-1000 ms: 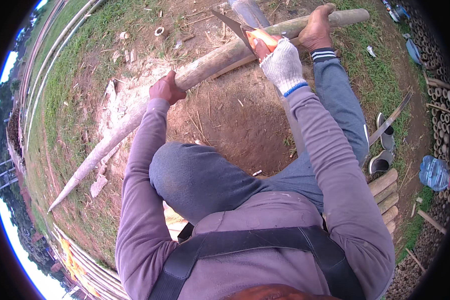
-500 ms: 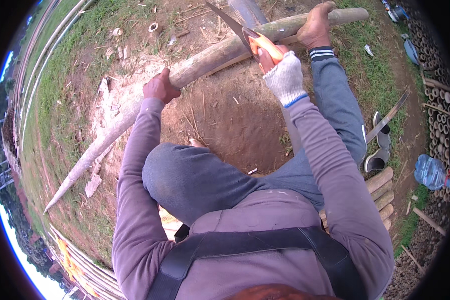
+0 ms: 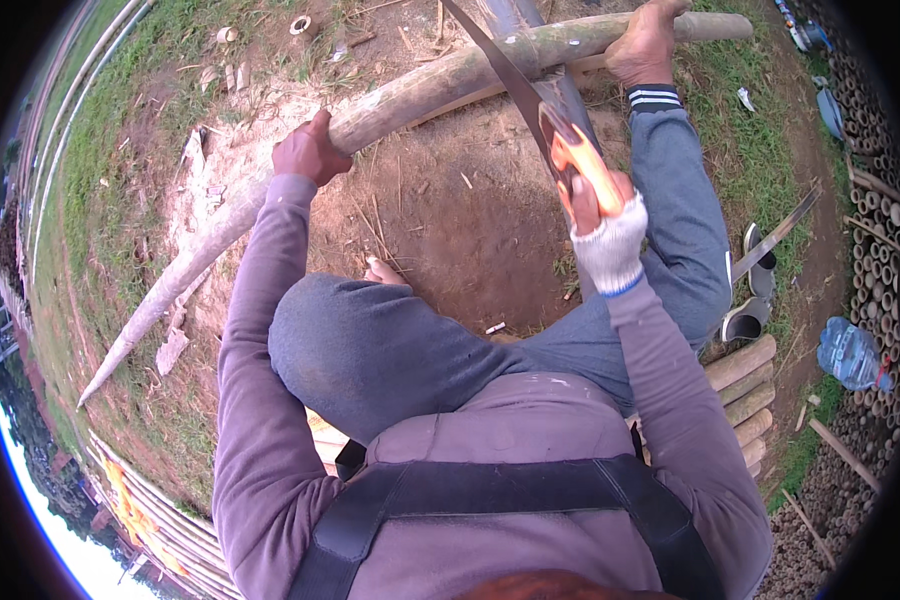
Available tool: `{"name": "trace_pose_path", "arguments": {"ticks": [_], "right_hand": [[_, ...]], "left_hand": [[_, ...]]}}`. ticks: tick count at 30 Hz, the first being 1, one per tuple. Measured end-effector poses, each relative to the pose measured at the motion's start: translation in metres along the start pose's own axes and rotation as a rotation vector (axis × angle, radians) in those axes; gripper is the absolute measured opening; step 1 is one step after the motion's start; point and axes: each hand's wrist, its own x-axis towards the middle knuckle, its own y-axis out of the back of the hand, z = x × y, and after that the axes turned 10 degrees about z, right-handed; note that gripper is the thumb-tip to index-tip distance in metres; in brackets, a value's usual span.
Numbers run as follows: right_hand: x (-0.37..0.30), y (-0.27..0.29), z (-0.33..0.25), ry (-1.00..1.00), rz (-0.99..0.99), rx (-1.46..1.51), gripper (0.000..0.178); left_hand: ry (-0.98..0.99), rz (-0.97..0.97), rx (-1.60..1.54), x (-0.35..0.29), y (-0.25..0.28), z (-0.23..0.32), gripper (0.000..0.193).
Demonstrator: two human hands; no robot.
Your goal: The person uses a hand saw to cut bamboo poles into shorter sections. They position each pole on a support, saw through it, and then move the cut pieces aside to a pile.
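A long bamboo pole (image 3: 410,105) slants across in front of me, its thin end low at the left and its thick end at the upper right. My bare left hand (image 3: 312,150) is wrapped round the pole near its middle. In a white knitted glove with bare fingertips, my right hand (image 3: 608,225) grips the orange handle of a hand saw (image 3: 525,95). The saw's dark blade points up and left and crosses the pole; whether its teeth touch the bamboo I cannot tell. My bare foot (image 3: 645,45) presses on the pole near its thick end.
A grey post (image 3: 562,110) runs beneath the pole. At the right are a long-bladed knife (image 3: 770,240), shoes (image 3: 748,318), a clear blue plastic bottle (image 3: 852,352) and stacked cut bamboo (image 3: 875,245). Bamboo lengths (image 3: 748,395) lie beside my hip. Several poles (image 3: 165,530) rest at lower left.
My right hand has drawn the saw back toward me, down and to the right. My left hand keeps its hold on the pole, and the whole view has shifted slightly.
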Motion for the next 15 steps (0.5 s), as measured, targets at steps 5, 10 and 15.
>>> {"name": "trace_pose_path", "arguments": {"ticks": [5, 10, 15], "right_hand": [[0.075, -0.077, 0.024, -0.039, -0.039, -0.217, 0.035], [-0.007, -0.002, -0.006, 0.009, -0.02, -0.038, 0.025], [-0.047, 0.055, -0.012, -0.159, -0.037, 0.017, 0.023]], "left_hand": [[0.001, 0.0, -0.01, 0.003, 0.005, -0.006, 0.065], [0.001, -0.006, -0.002, -0.008, 0.005, -0.014, 0.069], [-0.019, 0.017, -0.015, -0.01, -0.007, -0.013, 0.079]]}}
